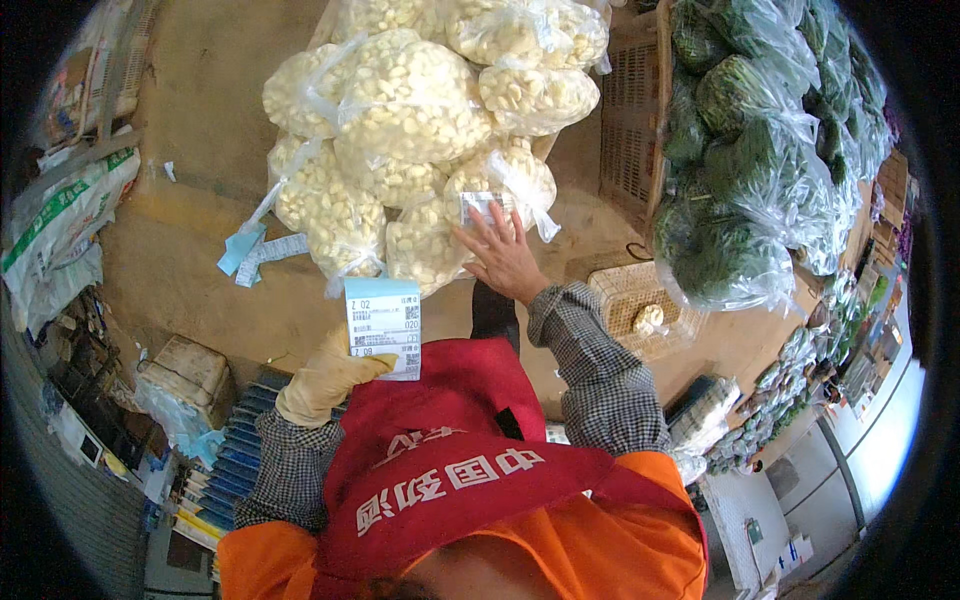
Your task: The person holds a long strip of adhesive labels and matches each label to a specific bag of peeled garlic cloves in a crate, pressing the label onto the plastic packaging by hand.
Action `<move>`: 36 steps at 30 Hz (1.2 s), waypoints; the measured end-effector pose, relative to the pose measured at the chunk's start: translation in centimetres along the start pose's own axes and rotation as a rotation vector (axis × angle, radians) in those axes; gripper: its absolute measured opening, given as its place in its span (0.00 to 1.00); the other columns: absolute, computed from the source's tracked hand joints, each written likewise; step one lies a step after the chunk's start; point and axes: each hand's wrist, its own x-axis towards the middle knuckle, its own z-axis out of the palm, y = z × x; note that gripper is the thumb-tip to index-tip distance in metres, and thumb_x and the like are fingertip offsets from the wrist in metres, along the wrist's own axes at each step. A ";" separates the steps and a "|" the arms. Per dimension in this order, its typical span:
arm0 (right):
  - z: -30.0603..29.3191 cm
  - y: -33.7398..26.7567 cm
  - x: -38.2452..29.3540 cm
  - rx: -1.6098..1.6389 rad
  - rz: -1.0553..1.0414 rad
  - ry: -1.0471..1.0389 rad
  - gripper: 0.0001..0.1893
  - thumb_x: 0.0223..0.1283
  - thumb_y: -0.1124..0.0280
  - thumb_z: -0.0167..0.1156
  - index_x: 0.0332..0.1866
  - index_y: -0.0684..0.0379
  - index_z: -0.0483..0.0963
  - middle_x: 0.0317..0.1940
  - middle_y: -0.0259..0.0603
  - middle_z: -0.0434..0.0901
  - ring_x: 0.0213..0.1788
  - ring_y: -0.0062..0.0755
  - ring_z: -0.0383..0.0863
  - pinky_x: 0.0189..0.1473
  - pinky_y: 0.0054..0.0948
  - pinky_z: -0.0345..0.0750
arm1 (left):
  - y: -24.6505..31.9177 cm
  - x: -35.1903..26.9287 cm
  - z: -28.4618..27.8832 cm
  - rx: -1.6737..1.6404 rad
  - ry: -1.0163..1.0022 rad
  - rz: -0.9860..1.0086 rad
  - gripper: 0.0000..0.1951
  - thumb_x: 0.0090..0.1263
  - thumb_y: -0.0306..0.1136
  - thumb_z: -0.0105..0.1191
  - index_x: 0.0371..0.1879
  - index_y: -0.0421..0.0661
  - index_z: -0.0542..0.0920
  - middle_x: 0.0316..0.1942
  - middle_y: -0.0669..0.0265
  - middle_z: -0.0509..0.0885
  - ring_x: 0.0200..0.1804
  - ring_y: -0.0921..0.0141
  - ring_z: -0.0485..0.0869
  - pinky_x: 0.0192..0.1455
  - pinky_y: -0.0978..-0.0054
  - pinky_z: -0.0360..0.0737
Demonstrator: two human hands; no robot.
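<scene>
My left hand (326, 369), in a pale yellow glove, holds a strip of printed labels (384, 330) with a light-blue backing folded over at its top. The labels bear writing and square codes. My right hand (504, 256) is bare, its fingers spread flat on a clear plastic bag of peeled garlic cloves (427, 238). Under those fingertips, a white label (480, 205) lies on a knotted garlic bag (517, 176), partly hidden. More tied garlic bags (409, 101) are heaped before me and behind the labelled one.
On the right, bagged dark-green vegetables (750, 172) fill a tall stack beside a brown crate (628, 124). A shallow yellow basket (611, 289) stands on the floor near my right arm. Loose label strips (270, 251) hang left of the heap. A worn foam box (187, 371) sits lower left.
</scene>
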 end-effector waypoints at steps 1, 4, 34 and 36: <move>0.2 -0.3 -0.7 0.042 0.019 0.000 0.32 0.54 0.55 0.54 0.65 0.46 0.53 0.67 0.41 0.45 0.69 0.50 0.38 0.66 0.51 0.41 | 0.0 -0.1 0.5 -0.051 0.022 0.017 0.22 0.54 0.16 0.54 0.50 0.41 0.70 0.44 0.64 0.78 0.45 0.73 0.77 0.47 0.75 0.75; 1.9 -0.8 -2.9 0.266 0.076 0.079 0.32 0.51 0.71 0.57 0.63 0.51 0.56 0.66 0.46 0.49 0.68 0.52 0.43 0.65 0.46 0.50 | 0.6 0.1 1.9 -0.062 0.100 0.170 0.19 0.54 0.17 0.54 0.47 0.40 0.73 0.42 0.64 0.79 0.44 0.72 0.78 0.47 0.75 0.76; -2.6 8.5 -30.2 0.321 1.150 0.236 0.16 0.54 0.76 0.52 0.49 0.68 0.70 0.43 0.49 0.76 0.49 0.41 0.74 0.50 0.30 0.70 | 4.7 2.3 13.8 -0.417 -0.213 0.197 0.19 0.68 0.35 0.44 0.52 0.33 0.68 0.49 0.58 0.75 0.52 0.69 0.75 0.56 0.75 0.71; -8.6 5.2 -21.9 0.779 0.853 0.575 0.17 0.51 0.78 0.54 0.49 0.65 0.71 0.43 0.47 0.75 0.47 0.46 0.74 0.51 0.33 0.69 | 4.3 2.0 13.7 -0.354 -0.266 0.208 0.19 0.68 0.36 0.43 0.52 0.33 0.68 0.50 0.59 0.75 0.51 0.70 0.75 0.56 0.75 0.70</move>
